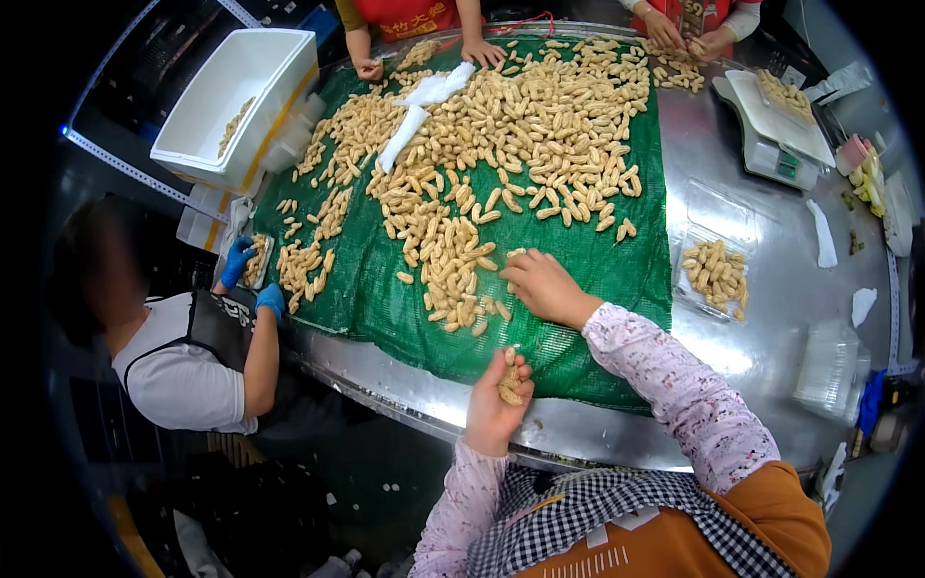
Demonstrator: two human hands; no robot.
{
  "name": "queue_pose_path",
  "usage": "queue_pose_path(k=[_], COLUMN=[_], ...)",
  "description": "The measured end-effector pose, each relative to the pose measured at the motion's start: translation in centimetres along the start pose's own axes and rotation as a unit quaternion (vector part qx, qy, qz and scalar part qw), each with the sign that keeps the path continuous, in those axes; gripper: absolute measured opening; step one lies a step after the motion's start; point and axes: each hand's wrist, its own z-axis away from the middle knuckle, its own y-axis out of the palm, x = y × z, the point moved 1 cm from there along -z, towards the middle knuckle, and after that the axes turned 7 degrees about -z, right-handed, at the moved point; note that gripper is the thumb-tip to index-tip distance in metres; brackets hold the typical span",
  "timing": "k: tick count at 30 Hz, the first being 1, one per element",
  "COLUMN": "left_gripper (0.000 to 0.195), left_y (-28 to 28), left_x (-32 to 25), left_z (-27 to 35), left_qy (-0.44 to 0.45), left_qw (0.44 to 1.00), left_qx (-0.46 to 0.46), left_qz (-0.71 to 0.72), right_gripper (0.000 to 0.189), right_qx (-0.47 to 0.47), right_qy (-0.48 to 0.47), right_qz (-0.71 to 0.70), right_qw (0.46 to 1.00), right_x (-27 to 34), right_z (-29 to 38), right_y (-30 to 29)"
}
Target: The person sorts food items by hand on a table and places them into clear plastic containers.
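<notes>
My left hand (498, 408) is turned palm up near the table's front edge, its fingers curled around a few unshelled peanuts (510, 383). Further forward, my right hand (545, 285) reaches over the green woven sheet (578, 347), with a peanut (512, 287) at its fingertips, partly hidden by the fingers. Just left of that hand, a tongue of loose peanuts (452, 274) runs down from the large heap (535, 115). To the right, on bare metal, an open clear plastic box (683, 278) holds a pile of peanuts (715, 278).
A digital scale (766, 134) bears a filled box at the back right. Stacked clear containers (831, 372) stand at the right. White gloves (433, 87) lie on the heap. At left, a co-worker in blue gloves (237, 261) handles a box beside a foam crate (235, 108); other workers' hands (483, 52) are opposite.
</notes>
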Motion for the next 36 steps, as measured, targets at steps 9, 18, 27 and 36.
queue_pose_path(k=[9, 18, 27, 36], left_gripper=[0.027, 0.028, 0.024, 0.028], left_y=[1.6, 4.1, 5.2, 6.6], left_x=[0.0, 1.6, 4.2, 6.4], left_z=[0.4, 0.7, 1.1, 0.3], left_qy=[0.017, 0.046, 0.025, 0.014], left_qw=[0.997, 0.966, 0.952, 0.944], left_qx=[-0.041, -0.022, 0.013, 0.075], left_qz=[-0.06, -0.252, -0.305, -0.322], right_gripper=[0.014, 0.02, 0.025, 0.02], right_qx=[0.017, -0.033, -0.01, -0.043], right_qy=[0.19, 0.286, 0.233, 0.197], right_qz=[-0.141, -0.525, -0.551, -0.464], right_qw=[0.971, 0.801, 0.801, 0.863], right_x=[2.8, 6.0, 7.8, 8.5], right_z=[0.8, 8.6, 10.8, 12.0], right_y=[-2.0, -5.0, -8.2, -10.1])
